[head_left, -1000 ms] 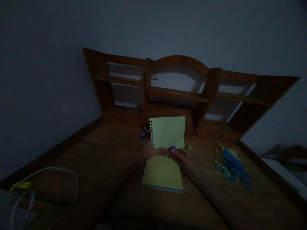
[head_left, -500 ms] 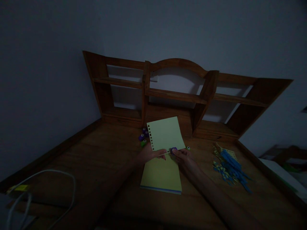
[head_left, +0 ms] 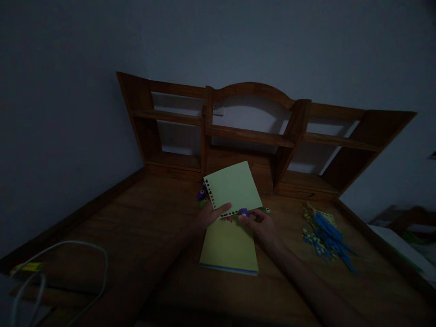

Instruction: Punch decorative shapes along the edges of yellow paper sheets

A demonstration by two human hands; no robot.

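Observation:
A pale yellow sheet of paper (head_left: 233,185) is pinched by my left hand (head_left: 209,214), thumb on top near its lower left corner. Small shaped holes run down its left edge and along part of its lower edge. My right hand (head_left: 261,225) grips a purple paper punch (head_left: 243,212) set on that lower edge. Under my hands lies a stack of coloured paper (head_left: 230,250), yellow on top. Partly behind the sheet are several more punches: a purple punch (head_left: 200,195), a green punch (head_left: 203,202) and another green punch (head_left: 267,210) on the right.
At the right of the wooden desk (head_left: 146,218) lies a heap of blue paper strips (head_left: 329,236) with yellow and blue scraps. A wooden shelf unit (head_left: 250,134) stands along the back. A white cable (head_left: 104,259) loops at the lower left.
The sheet has shifted slightly left and up and tilted. The purple punch now sits a little further left, and more holes show along the lower edge.

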